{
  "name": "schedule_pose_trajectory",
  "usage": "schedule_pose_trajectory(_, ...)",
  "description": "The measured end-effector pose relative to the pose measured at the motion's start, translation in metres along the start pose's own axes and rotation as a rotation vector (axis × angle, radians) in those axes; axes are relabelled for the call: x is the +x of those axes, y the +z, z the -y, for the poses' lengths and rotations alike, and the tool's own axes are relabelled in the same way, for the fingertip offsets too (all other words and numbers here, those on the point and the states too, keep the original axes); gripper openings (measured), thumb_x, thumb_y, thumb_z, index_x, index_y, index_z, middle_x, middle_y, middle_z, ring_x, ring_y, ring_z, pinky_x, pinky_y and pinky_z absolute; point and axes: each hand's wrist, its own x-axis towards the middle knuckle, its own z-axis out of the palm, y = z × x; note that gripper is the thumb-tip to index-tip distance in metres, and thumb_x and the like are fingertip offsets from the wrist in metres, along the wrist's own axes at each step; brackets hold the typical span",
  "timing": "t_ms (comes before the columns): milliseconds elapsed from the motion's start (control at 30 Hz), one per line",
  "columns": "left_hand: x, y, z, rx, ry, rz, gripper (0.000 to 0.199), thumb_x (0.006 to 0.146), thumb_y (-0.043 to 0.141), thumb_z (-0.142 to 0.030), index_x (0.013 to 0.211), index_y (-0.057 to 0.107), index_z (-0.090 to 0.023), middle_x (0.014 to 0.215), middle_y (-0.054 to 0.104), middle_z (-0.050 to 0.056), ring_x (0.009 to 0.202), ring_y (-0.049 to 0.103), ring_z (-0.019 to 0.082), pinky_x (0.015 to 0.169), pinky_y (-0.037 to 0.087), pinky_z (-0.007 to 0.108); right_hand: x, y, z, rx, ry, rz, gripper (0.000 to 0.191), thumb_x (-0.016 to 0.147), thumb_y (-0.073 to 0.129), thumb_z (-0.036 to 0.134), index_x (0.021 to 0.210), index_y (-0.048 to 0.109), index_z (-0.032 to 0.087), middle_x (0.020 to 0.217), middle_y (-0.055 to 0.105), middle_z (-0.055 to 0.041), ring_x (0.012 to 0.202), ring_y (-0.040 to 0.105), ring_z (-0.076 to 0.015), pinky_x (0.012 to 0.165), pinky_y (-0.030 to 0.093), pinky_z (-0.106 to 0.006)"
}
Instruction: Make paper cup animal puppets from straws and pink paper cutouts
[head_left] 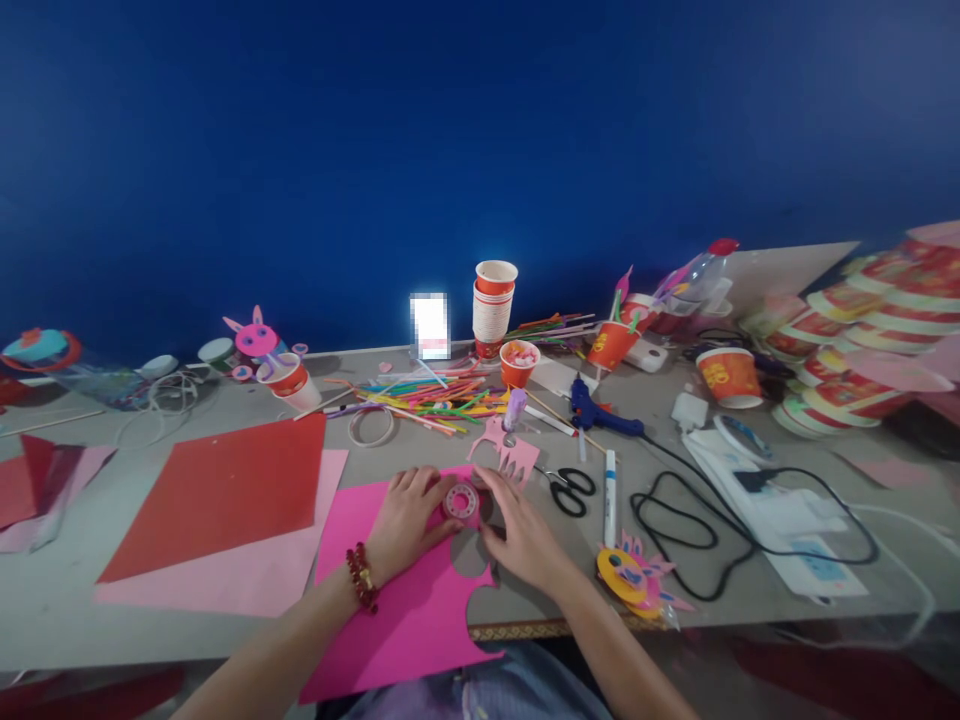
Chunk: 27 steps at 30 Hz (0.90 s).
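Observation:
A bright pink sheet [397, 610] with round cutouts along its right side lies on the grey table in front of me. Near its top right corner rests a small round pink-and-white ring [460, 501]. My left hand [412, 520], with a red bead bracelet at the wrist, lies on the sheet and touches the ring's left side, its thumb and fingers apart. On the ring's right, my right hand [521, 530] is spread, thumb and fingers apart, at the sheet's edge. Just beyond are a light pink cut piece [517, 455] and black scissors [571, 492].
Red paper [225, 500] lies at left. Behind are colored sticks [435, 400], a cup stack [493, 310] and a cup of scraps [518, 363]. A blue glue gun [600, 410], a white marker [610, 500], black cable and a power strip [795, 530] stand to the right.

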Motion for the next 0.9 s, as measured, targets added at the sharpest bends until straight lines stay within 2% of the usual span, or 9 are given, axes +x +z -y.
schedule_pose_trajectory(100,0.0,0.001,0.0,-0.002,-0.002,-0.007,0.052,0.091,0.055,-0.056,0.132,0.055,-0.023,0.115,0.058,0.011,0.103,0.054,0.028,0.09,0.043,0.044,0.0,-0.001,0.0,0.009,-0.017,0.004,0.084,0.07,0.049,0.002,0.149,0.031,0.019,0.144,0.048,-0.0146,0.136,0.043,-0.0287,0.112,0.038,-0.05)
schedule_pose_trajectory(200,-0.001,0.004,0.001,-0.004,0.0,-0.019,0.052,0.09,0.056,-0.057,0.131,0.055,-0.024,0.114,0.059,0.01,0.102,0.055,0.028,0.089,0.044,0.044,0.001,-0.001,0.001,0.019,-0.057,-0.007,0.078,0.073,0.051,0.005,0.148,0.033,0.019,0.144,0.048,-0.0146,0.135,0.042,-0.0285,0.113,0.036,-0.05)
schedule_pose_trajectory(367,-0.006,0.004,0.004,-0.034,0.034,-0.076,0.066,0.088,0.059,-0.058,0.137,0.046,-0.017,0.124,0.057,0.014,0.11,0.054,0.031,0.094,0.045,0.048,0.002,-0.002,0.004,0.025,-0.103,-0.024,0.067,0.077,0.053,0.007,0.142,0.04,0.02,0.141,0.051,-0.0134,0.134,0.044,-0.0267,0.113,0.037,-0.047)
schedule_pose_trajectory(500,-0.009,-0.006,-0.001,-0.071,0.072,-0.12,0.047,0.095,0.055,-0.044,0.133,0.048,-0.018,0.124,0.057,0.014,0.11,0.054,0.029,0.094,0.047,0.044,0.002,-0.001,0.001,0.022,-0.105,-0.031,0.069,0.073,0.053,0.005,0.14,0.04,0.017,0.14,0.051,-0.0151,0.133,0.045,-0.027,0.112,0.038,-0.047)
schedule_pose_trajectory(600,-0.01,-0.017,-0.009,-0.069,0.129,-0.099,0.031,0.097,0.051,-0.031,0.125,0.054,-0.02,0.119,0.059,0.012,0.106,0.055,0.027,0.091,0.047,0.044,0.002,0.002,-0.002,0.01,-0.105,-0.031,0.069,0.072,0.053,0.005,0.139,0.042,0.017,0.14,0.051,-0.0152,0.133,0.045,-0.0275,0.112,0.038,-0.048)
schedule_pose_trajectory(767,-0.013,-0.026,-0.016,-0.109,0.145,-0.11,0.025,0.097,0.049,-0.023,0.12,0.056,-0.02,0.114,0.059,0.012,0.103,0.056,0.026,0.088,0.049,0.042,0.001,-0.001,0.003,-0.006,-0.12,-0.059,0.06,0.078,0.054,0.009,0.137,0.045,0.017,0.138,0.053,-0.0149,0.131,0.047,-0.0271,0.11,0.042,-0.046)
schedule_pose_trajectory(900,-0.02,-0.025,-0.01,-0.124,0.129,-0.154,0.024,0.098,0.047,-0.02,0.12,0.056,-0.02,0.112,0.06,0.011,0.1,0.057,0.025,0.086,0.049,0.041,-0.003,-0.023,0.01,-0.089,-0.133,-0.108,0.046,0.089,0.052,0.014,0.134,0.05,0.02,0.135,0.057,-0.0134,0.128,0.051,-0.0264,0.107,0.045,-0.044)
